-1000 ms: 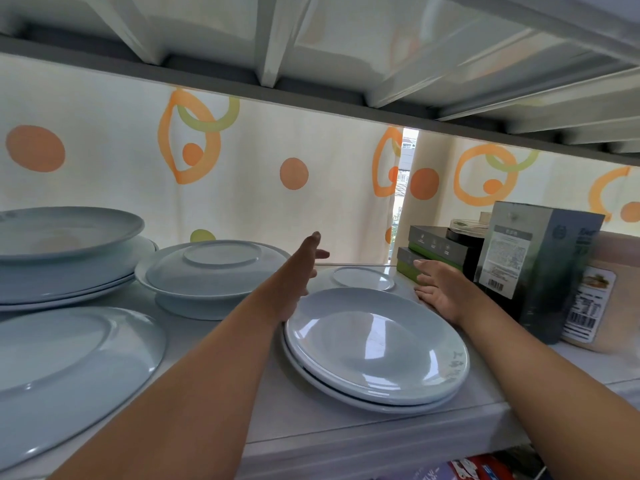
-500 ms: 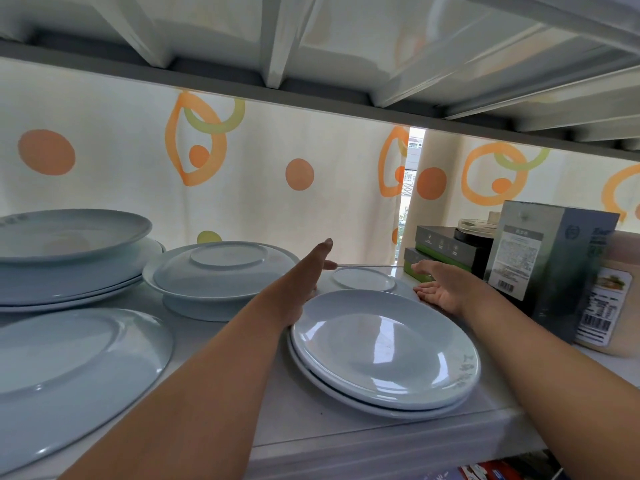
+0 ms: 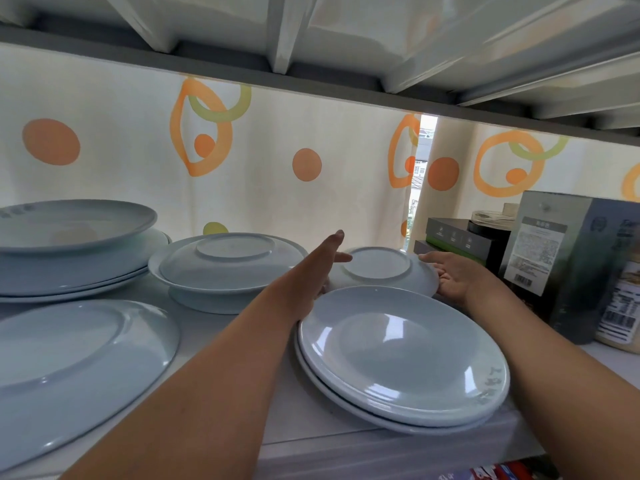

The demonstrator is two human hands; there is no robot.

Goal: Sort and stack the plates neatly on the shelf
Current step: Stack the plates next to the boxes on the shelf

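Note:
A small pale blue plate (image 3: 379, 268) lies upside down at the back of the white shelf (image 3: 346, 455), lifted and tilted toward me. My left hand (image 3: 322, 268) grips its left rim and my right hand (image 3: 453, 277) cups its right rim, palm up. In front of it sits a stack of two medium plates (image 3: 401, 355), right side up. At centre, an inverted plate rests on a bowl-like dish (image 3: 225, 263). A stack of large plates (image 3: 69, 237) stands at back left, and a single large plate (image 3: 69, 368) lies at front left.
A tall grey box (image 3: 568, 261), dark flat boxes (image 3: 453, 235), a lidded jar (image 3: 490, 221) and a labelled packet (image 3: 620, 306) crowd the right end. A patterned curtain (image 3: 277, 161) hangs behind. The upper shelf's underside (image 3: 311, 39) sits low overhead.
My right hand has moved from the dark boxes to the small plate's right rim. My left hand has closed on its left rim. The plate has risen off the shelf and tilted.

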